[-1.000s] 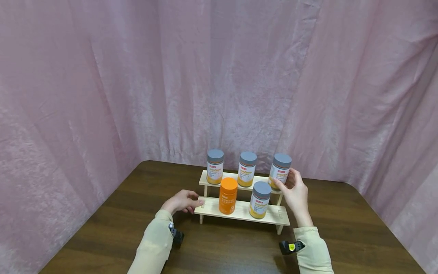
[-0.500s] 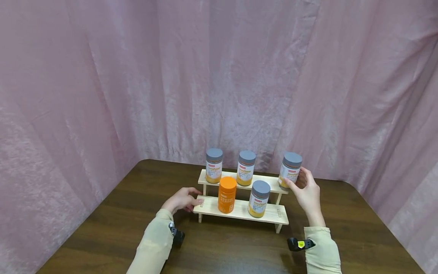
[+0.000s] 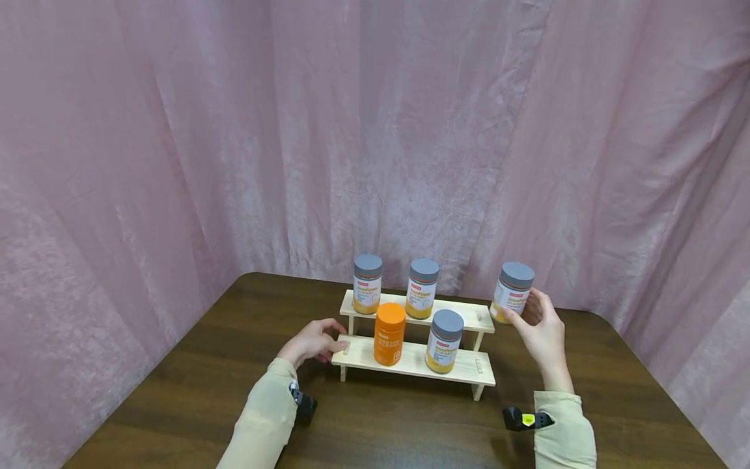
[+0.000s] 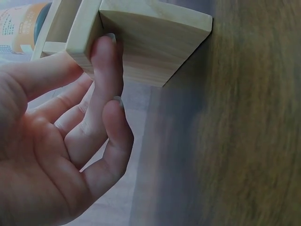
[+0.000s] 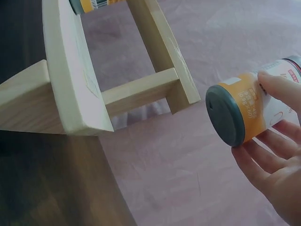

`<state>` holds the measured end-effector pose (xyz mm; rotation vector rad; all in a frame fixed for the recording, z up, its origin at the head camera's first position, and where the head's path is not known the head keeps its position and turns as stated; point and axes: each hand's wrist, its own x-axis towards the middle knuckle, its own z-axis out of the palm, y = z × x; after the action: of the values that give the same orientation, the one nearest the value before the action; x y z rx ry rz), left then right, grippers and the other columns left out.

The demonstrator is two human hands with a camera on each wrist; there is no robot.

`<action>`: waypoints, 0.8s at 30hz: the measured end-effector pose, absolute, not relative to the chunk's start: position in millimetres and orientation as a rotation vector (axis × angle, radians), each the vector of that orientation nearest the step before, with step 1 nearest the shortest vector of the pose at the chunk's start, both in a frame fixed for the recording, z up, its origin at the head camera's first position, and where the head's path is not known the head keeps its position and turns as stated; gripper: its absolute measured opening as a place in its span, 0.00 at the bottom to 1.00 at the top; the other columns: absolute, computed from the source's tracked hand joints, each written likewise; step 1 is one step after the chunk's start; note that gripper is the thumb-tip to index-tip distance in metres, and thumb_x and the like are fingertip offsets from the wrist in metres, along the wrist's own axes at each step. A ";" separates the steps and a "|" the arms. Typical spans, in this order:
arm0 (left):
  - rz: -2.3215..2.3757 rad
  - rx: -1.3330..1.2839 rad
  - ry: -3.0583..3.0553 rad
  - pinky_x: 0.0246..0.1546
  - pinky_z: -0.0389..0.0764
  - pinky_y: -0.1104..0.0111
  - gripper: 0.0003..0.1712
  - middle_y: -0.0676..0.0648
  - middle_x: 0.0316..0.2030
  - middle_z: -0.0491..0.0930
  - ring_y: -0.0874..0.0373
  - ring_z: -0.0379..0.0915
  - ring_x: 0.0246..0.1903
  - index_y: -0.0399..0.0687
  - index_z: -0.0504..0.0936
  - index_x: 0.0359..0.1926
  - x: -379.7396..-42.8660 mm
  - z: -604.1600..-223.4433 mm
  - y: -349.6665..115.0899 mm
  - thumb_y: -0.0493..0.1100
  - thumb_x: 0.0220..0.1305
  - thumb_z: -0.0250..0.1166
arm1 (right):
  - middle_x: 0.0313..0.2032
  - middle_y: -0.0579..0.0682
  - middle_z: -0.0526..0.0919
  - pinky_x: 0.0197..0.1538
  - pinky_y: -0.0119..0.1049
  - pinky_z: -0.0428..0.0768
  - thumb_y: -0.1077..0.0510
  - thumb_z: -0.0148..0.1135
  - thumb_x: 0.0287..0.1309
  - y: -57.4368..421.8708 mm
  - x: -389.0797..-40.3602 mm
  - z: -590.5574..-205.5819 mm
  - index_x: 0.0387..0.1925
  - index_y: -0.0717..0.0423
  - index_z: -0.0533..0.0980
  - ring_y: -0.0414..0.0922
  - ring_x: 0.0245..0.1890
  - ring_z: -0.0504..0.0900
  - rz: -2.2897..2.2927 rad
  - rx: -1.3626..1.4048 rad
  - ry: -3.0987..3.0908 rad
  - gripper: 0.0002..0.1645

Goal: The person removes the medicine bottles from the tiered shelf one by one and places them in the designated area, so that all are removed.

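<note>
At the left, a pale sleeve (image 3: 260, 413) with a black wrist device (image 3: 305, 405) leads up to the left hand (image 3: 312, 342), which pinches the left end of the lower shelf (image 3: 364, 352), its thumb on one side of the board and a fingertip tucked against the underside in the left wrist view. That shelf is the near tier of a two-step wooden stand on a dark brown table (image 3: 387, 430). On the far, raised upper shelf (image 3: 454, 312), the first grey-lidded jar (image 3: 367, 293) stands upright near the left end. Next, on the lower shelf, comes an orange jar (image 3: 389, 337), upright; then a second grey-lidded jar (image 3: 421, 296) on the upper shelf, and a third grey-lidded jar (image 3: 443, 347) on the lower one, right of its middle. Farther right, the right hand (image 3: 545, 331) grips a fourth grey-lidded jar (image 3: 511, 296) between thumb and fingers, lid up, just beyond the upper shelf's right end and apart from it. A black device and pale sleeve follow below that hand. Pink curtains (image 3: 375, 130) hang on the left, far and right sides.
</note>
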<state>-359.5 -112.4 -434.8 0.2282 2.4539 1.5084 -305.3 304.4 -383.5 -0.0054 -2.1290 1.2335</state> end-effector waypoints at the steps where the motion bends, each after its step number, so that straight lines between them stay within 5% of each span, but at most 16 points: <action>1: 1.512 0.228 2.454 0.23 0.76 0.67 0.19 0.50 0.18 0.77 0.59 0.73 0.17 0.42 0.77 0.50 -359.8 -434.4 -112.4 0.40 0.57 0.70 | 0.56 0.65 0.79 0.46 0.10 0.68 0.60 0.71 0.53 305.0 -305.0 -382.9 0.62 0.63 0.67 0.15 0.41 0.69 1.240 -0.003 -2.137 0.37; 13: 1.609 0.316 2.367 0.27 0.78 0.67 0.23 0.51 0.22 0.80 0.59 0.74 0.21 0.39 0.77 0.51 -367.6 -447.3 -119.3 0.42 0.56 0.71 | 0.56 0.61 0.78 0.46 0.12 0.69 0.60 0.70 0.54 314.5 -302.3 -383.8 0.63 0.61 0.66 0.16 0.41 0.69 1.271 -0.057 -2.160 0.36; 20: 1.625 0.320 2.334 0.27 0.77 0.68 0.22 0.51 0.22 0.81 0.60 0.75 0.22 0.37 0.76 0.51 -365.3 -446.8 -121.2 0.41 0.57 0.70 | 0.43 0.27 0.73 0.47 0.14 0.70 0.59 0.71 0.54 322.5 -300.3 -389.7 0.62 0.59 0.67 0.17 0.41 0.71 1.308 -0.132 -2.146 0.36; 24: 1.632 0.318 2.317 0.26 0.75 0.69 0.22 0.53 0.21 0.81 0.61 0.75 0.21 0.37 0.75 0.51 -365.0 -446.1 -120.2 0.41 0.57 0.69 | 0.41 0.24 0.72 0.46 0.13 0.70 0.58 0.71 0.54 327.6 -299.7 -391.7 0.63 0.59 0.66 0.17 0.40 0.71 1.352 -0.160 -2.145 0.36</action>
<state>-365.0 -120.2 -446.1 0.3177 2.3172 1.6325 -299.7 327.6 -391.7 -0.1599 -2.1449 1.3521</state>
